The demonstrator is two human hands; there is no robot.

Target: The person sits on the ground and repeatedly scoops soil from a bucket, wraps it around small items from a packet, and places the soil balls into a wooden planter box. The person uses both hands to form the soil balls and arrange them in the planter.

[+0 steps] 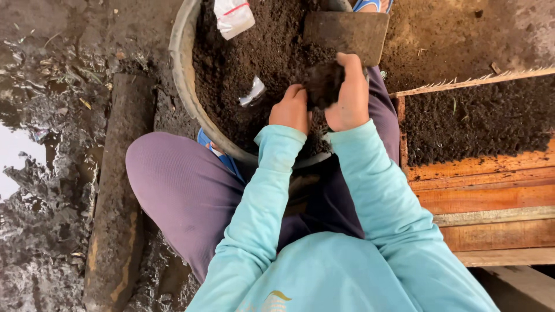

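Holding: a dark clump of soil (324, 84) is held between both hands above the near side of the basin (184, 75).
Left hand: the left hand (291, 108) is set against the clump's left side; its fingers are curled and pressed together on the soil.
Right hand: the right hand (350, 92) is wrapped over the clump's top and right side, fingers closed around it.
Basin: a round, grey-rimmed basin filled with dark soil is seen on the ground between the knees, its near rim just under the wrists.
Flat board: a dark rectangular board (347, 33) is lying on the soil at the basin's far edge, just beyond the right hand.
Packages: a white plastic bag with a red stripe (233, 15) is lying at the basin's far-left edge; a smaller, crumpled clear-white scrap of plastic (253, 91) is lying on the soil near the left hand.
Wooden tray: an orange-brown wooden tray (480, 179) with soil spread inside is standing to the right, well apart from the hands.
Ground: wet, muddy ground (46, 173) with a puddle is seen along the left.
Clothing: turquoise sleeves (260, 196) and purple trousers (173, 185) are worn.
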